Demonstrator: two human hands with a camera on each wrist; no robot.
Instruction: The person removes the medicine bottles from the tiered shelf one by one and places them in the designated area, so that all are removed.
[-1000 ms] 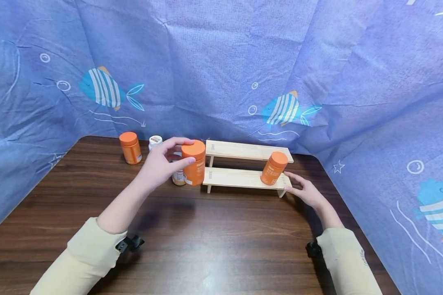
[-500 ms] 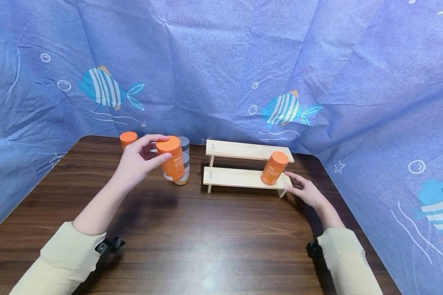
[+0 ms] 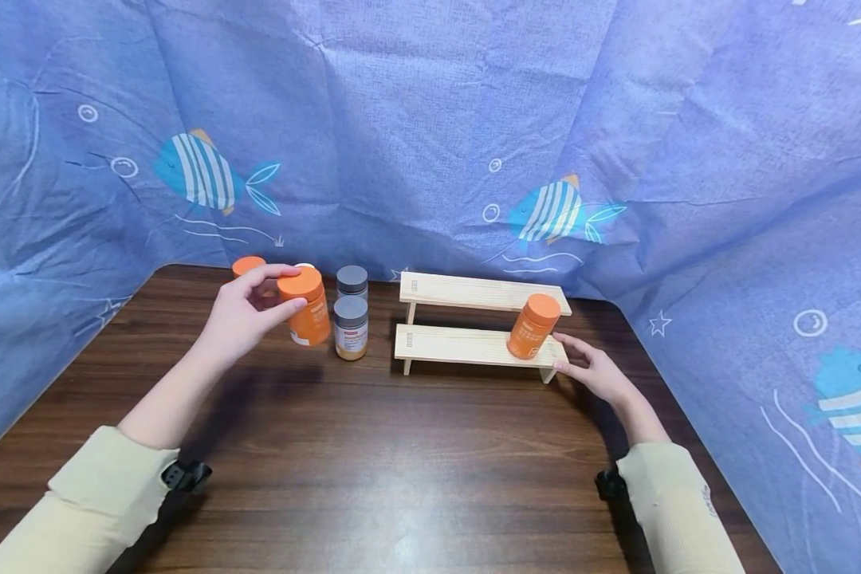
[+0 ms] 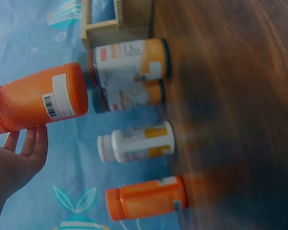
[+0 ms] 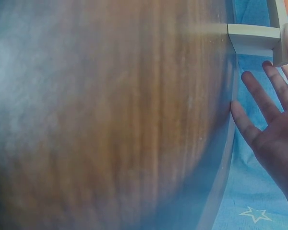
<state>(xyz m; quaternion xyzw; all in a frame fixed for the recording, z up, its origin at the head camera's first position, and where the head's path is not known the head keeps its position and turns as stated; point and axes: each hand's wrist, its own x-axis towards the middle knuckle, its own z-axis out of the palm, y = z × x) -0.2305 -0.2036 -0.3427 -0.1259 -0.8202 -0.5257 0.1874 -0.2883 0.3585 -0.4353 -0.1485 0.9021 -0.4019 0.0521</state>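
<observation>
My left hand (image 3: 238, 317) grips an orange bottle (image 3: 308, 319) near its lid and carries it above the dark table. In the left wrist view this orange bottle (image 4: 43, 98) is tipped so its barcode label shows. Behind the hand stand another orange bottle (image 3: 247, 264), largely hidden, and a white bottle (image 4: 139, 142). To its right are two grey-lidded jars, the front jar (image 3: 351, 328) and the rear jar (image 3: 352, 281). My right hand (image 3: 597, 373) touches the right end of the two-tier wooden shelf (image 3: 452, 344). In the right wrist view its fingers (image 5: 261, 96) are spread and fairly straight.
An orange bottle (image 3: 534, 327) stands near the right end of the lower tier. The upper board (image 3: 484, 293) runs behind it. A blue fish-print cloth (image 3: 416, 143) hangs behind and beside the dark wooden table (image 3: 402, 462).
My left hand has carried the orange bottle leftward, away from the shelf, and the grey-lidded jars are uncovered. The right hand and the shelf have stayed in place.
</observation>
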